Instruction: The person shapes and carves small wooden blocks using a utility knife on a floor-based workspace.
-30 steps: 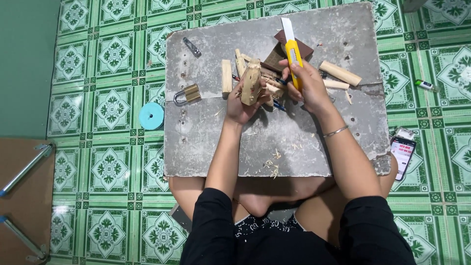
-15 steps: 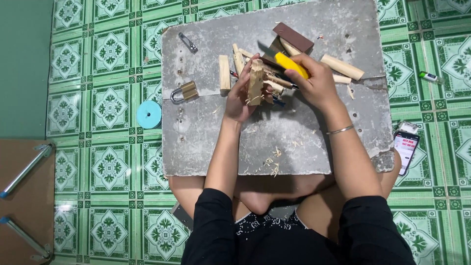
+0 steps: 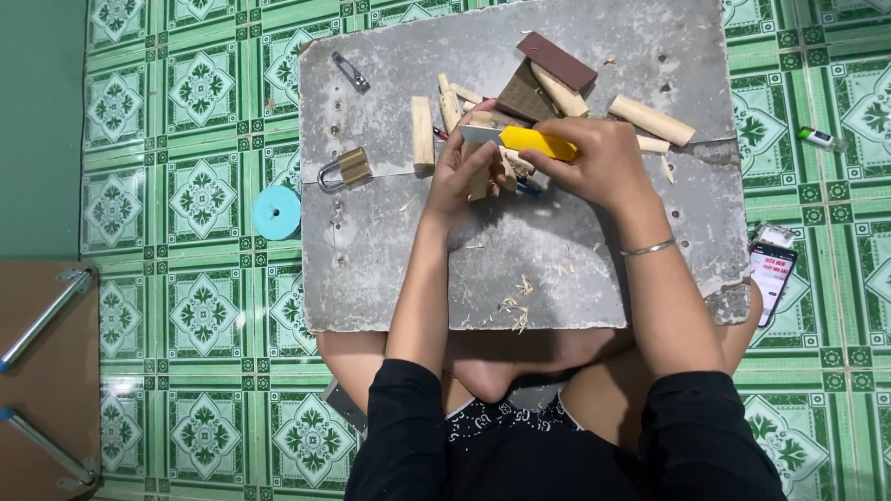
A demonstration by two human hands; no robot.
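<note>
The right hand [image 3: 599,162] is clamping the yellow utility knife [image 3: 529,141] — long axis running leftward from its fingers. The left hand [image 3: 464,172] is closing on a wood piece [image 3: 483,176], directly under the blade.

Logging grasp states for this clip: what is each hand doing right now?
Left hand: closed on a small wooden piece.
Right hand: closed on the yellow utility knife, blade toward the wood.

black sleeves [image 3: 408,417], silver bracelet [image 3: 648,248]
</note>
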